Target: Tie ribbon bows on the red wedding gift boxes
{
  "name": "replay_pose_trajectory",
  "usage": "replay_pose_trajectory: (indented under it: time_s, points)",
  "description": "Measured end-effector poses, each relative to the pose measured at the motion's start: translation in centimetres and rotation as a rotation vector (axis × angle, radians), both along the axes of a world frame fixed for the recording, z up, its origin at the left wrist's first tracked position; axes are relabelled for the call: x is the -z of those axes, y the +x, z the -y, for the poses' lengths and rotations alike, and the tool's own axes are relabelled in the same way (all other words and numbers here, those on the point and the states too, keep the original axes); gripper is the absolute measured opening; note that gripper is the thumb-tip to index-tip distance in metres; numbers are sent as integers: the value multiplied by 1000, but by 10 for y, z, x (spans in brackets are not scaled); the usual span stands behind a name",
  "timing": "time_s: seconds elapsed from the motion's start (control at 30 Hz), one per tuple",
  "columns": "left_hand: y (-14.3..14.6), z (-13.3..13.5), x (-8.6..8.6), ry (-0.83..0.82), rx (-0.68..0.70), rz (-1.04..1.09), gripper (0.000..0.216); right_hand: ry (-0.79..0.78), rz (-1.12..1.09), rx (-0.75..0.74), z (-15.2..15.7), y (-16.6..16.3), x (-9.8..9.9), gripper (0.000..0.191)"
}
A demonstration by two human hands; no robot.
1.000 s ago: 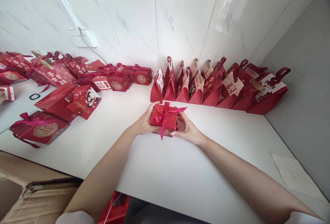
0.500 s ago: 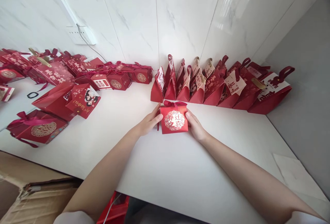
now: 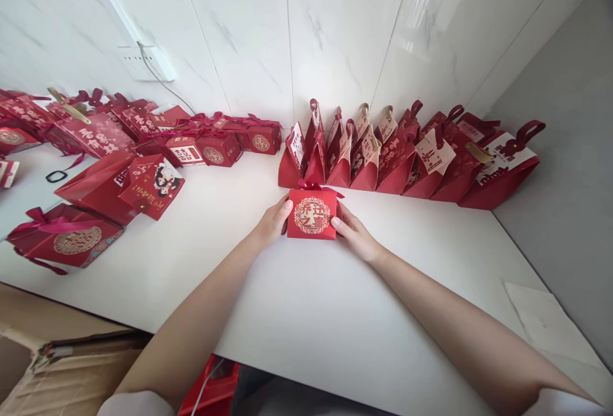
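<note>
Here, the left hand [image 3: 272,226]: curled around the left end of a red gift box [image 3: 311,202], thumb along its front edge, the other fingers mostly hidden behind it.
Right hand [image 3: 357,234]: clasping the opposite end, thumb pressed to the lower right of the front panel, fingers tucked around the side.
Red gift box: held upright between the two hands at the middle of the white table [image 3: 335,304], a round gold emblem with four characters facing the wearer; whether its base touches the surface, I cannot tell.
Ribbon [image 3: 313,185]: deep pink, showing along the top of the held box.
Row of red bags [image 3: 395,170]: lined up just beyond the box and off to the right, peaked, with looped handles in red and gold.
Ribboned boxes [image 3: 218,151]: ranged along the tiled wall [image 3: 335,33] on the left, more packages crowding behind them.
Near left: a bow-topped box [image 3: 79,240] with a gold medallion, beside a red carton [image 3: 152,186] printed with a cartoon couple.
Black loop [image 3: 56,177]: lying flat on the table's left side.
Wall socket [image 3: 146,63]: white, a grey cable [image 3: 167,87] trailing down behind the boxes.
Below the edge: a brown cardboard box [image 3: 76,378] at lower left.
</note>
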State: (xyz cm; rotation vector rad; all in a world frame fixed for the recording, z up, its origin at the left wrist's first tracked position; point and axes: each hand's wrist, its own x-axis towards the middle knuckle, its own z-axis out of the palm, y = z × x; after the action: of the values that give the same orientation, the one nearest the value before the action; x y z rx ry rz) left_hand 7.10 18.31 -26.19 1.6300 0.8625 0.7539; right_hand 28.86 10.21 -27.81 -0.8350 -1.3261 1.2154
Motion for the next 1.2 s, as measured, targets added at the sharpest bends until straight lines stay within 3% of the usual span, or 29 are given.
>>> replay_pose_trajectory:
  time_s: [0.33, 0.53, 0.63, 1.2]
  points:
    - [2, 2, -8, 125, 40, -9, 65, 30, 14, 47, 1, -1, 0, 63]
    - [11, 11, -22, 585, -292, 1, 44, 26, -33, 142, -1, -5, 3, 67]
    - [15, 18, -25, 706, -373, 42, 35, 27, -28, 137, -2, -5, 2, 67]
    - [18, 22, -24, 466, -340, 133, 38, 30, 24, 133, 3, -4, -5, 64]
